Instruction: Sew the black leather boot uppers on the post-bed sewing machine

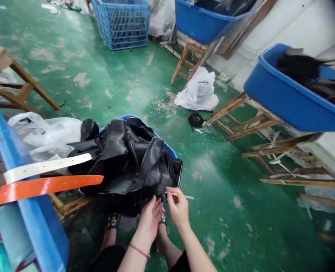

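Observation:
A heap of black leather pieces [127,158] fills a blue tub [171,151] on the floor in front of my knees. My left hand [150,217] rests on the near edge of the black pile, fingers curled onto the leather. My right hand [179,206] is just to its right, pinching a thin pale stick [184,196] with a yellow band that points out to the right. My sandalled feet [112,221] show below the tub.
An orange strap [45,187] and a white strap [47,166] jut from a blue frame [22,204] at left. Blue tubs on wooden stands [292,94] line the right. A blue crate [123,22], white plastic bags [198,92] and green floor lie beyond.

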`<state>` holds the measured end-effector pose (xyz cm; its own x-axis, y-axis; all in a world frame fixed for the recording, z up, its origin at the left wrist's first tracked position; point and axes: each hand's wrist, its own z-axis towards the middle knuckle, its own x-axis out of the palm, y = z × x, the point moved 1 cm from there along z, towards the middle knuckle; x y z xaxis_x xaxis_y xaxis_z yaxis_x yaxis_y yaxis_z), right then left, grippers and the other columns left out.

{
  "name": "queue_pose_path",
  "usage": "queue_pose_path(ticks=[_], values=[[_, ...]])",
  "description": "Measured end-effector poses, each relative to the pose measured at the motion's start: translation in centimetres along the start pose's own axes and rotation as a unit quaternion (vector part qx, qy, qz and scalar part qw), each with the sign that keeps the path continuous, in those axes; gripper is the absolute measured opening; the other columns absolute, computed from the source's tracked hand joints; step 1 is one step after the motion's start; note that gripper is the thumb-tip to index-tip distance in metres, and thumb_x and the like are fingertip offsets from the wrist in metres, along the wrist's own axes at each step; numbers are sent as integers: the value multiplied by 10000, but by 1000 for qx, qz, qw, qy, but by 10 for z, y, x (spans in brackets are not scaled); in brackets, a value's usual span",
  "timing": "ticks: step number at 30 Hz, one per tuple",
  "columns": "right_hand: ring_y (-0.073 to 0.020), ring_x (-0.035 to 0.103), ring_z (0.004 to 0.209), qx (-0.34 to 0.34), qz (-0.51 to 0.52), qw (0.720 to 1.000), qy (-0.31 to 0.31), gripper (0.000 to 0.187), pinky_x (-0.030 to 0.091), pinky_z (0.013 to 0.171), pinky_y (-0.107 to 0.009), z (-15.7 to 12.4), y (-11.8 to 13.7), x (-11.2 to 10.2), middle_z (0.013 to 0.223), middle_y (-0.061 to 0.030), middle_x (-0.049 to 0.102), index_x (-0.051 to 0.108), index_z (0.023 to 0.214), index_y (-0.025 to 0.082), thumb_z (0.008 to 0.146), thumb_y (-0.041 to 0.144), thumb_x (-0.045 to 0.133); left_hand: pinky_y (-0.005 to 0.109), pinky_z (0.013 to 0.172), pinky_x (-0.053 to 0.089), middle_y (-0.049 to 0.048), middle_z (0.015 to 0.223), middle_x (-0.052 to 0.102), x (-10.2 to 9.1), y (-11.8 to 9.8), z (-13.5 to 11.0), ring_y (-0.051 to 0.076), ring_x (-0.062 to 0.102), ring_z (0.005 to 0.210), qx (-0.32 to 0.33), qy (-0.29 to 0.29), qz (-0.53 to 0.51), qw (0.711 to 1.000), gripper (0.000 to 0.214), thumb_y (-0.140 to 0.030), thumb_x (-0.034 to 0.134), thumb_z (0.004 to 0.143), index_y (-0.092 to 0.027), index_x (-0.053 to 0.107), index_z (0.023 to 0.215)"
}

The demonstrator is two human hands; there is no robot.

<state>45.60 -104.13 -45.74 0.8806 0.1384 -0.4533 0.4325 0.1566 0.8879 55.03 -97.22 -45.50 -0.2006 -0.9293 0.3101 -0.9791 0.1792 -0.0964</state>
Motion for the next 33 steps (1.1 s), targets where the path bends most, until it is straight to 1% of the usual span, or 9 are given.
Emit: queue_pose_path(ticks=[2,4,8,13,19,24,29,33], values=[[-193,724,814,-29,4,999,37,152,580,694,-288,5,-7,6,849,-71,744,671,772,181,878,260,597,305,833,566,112,984,746,6,-4,9,183,726,914,16,13,-39,999,121,-179,620,946,-99,686,884],[-182,717,799,-49,3,997,57,135,577,695,-284,7,-13,10,833,-65,731,648,777,184,886,218,576,325,834,583,66,918,742,10,-6,16,171,723,902,33,10,-66,997,146,-143,577,968,-102,658,854],[-182,701,809,-83,-9,993,86,101,575,758,-316,5,-18,14,821,-55,713,653,805,185,872,163,581,308,754,601,10,849,712,12,-3,23,142,710,809,65,-12,-94,993,156,-111,602,948,-115,615,793],[-188,675,805,-118,-17,986,113,116,570,783,-347,4,-14,15,793,-42,705,661,815,197,885,150,581,253,665,586,-25,767,670,11,3,25,106,672,700,84,-30,-102,991,208,-92,627,928,-120,581,727],[-186,657,794,-126,-33,985,109,123,568,775,-347,6,-14,14,786,-42,693,641,809,192,882,123,570,256,672,589,-24,768,669,13,4,25,110,677,713,87,-40,-103,990,207,-89,629,926,-120,579,728],[-187,651,790,-120,-40,988,94,121,558,748,-329,4,-18,15,781,-44,677,619,808,200,884,126,559,269,684,600,-15,804,674,14,2,24,122,689,749,85,-49,-108,989,152,-93,620,934,-116,599,784],[-186,659,789,-115,-34,988,97,119,554,813,-345,4,-19,15,772,-32,669,607,808,215,876,128,563,265,678,602,-9,827,676,15,0,24,121,689,752,79,-56,-107,989,123,-86,613,936,-113,605,816],[-183,655,784,-98,-23,990,99,118,539,755,-314,6,-16,15,783,-36,666,596,806,213,884,131,562,257,661,596,-20,798,663,13,-1,23,115,679,723,81,-55,-103,990,121,-80,613,934,-115,604,818]])
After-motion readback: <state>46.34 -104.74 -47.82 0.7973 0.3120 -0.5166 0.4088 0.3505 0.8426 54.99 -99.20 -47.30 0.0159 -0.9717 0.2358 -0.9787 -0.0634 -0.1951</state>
